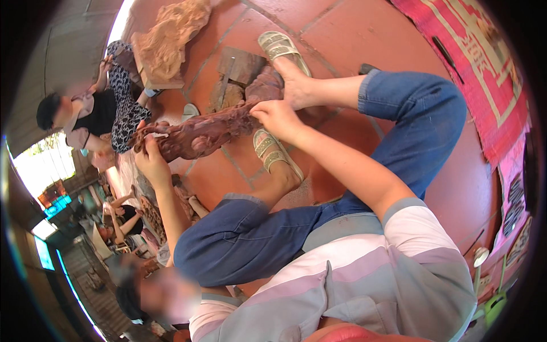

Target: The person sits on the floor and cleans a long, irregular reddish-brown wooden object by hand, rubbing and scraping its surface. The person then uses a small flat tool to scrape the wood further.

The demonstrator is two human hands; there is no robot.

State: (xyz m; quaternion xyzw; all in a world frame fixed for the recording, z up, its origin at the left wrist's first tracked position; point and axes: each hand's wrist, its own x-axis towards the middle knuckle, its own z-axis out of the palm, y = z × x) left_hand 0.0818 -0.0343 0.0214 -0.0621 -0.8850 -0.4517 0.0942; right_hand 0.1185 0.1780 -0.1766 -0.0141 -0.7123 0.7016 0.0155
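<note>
A long, knobbly wood carving (199, 138), dark reddish brown, lies slantwise across the space in front of my legs. My left hand (152, 162) is closed round its left end, with the thumb up against the carved surface. Farther right, my right hand (277, 118) has its fingers bent and pressed to the carving's narrower stretch. The thick right end (266, 85) of the wood rests beside my bare foot (293, 91) and against a rough wooden block (240, 64). Whether a small tool sits in my right fingers is hidden.
A light-brown lump of carved wood (171, 43) stands at the upper left. One person (91, 117) sits at far left, and others are lower left. A red patterned mat (484, 74) on the right bears a dark slim tool (447, 57). Tan sandals (279, 44) lie on red tiles.
</note>
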